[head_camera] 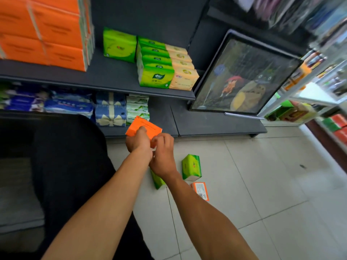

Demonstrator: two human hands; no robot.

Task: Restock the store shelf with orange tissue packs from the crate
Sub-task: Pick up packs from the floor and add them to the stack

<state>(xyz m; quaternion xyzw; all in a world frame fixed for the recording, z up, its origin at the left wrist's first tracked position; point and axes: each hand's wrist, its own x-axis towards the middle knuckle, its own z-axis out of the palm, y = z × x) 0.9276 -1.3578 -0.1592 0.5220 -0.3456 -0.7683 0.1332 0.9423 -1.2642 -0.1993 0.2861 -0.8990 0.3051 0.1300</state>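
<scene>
You stood in a shop aisle floored with pale square tiles (262, 184), facing a dark shelf unit (112, 79) of several tiers. On the upper board, at the far left, bundled orange tissue packs (47, 32) were stacked high; further right on the same board sat a lone green pack (119, 45), then a row of green packs (155, 66) with a row of cream packs (183, 70) touching its right side. The tier below carried blue and white packs (56, 102), blue packs printed with bows (110, 109) and white-green packs (138, 107). A framed picture (242, 76) leaned against the unit at the right, with glass-fronted racks (319, 76) beyond it. In front of the lowest board, your left hand (138, 141) gripped an orange tissue pack (144, 127) with its fingers curled round the near edge, and your right hand (162, 154) pinched the same pack's right corner. On the tiles under your forearms lay a green pack (191, 167), a second green one (158, 181) partly hidden by your right wrist, and another orange pack (201, 190) just beside it. A black mass (71, 166) filled the lower left; what it was could not be told.
</scene>
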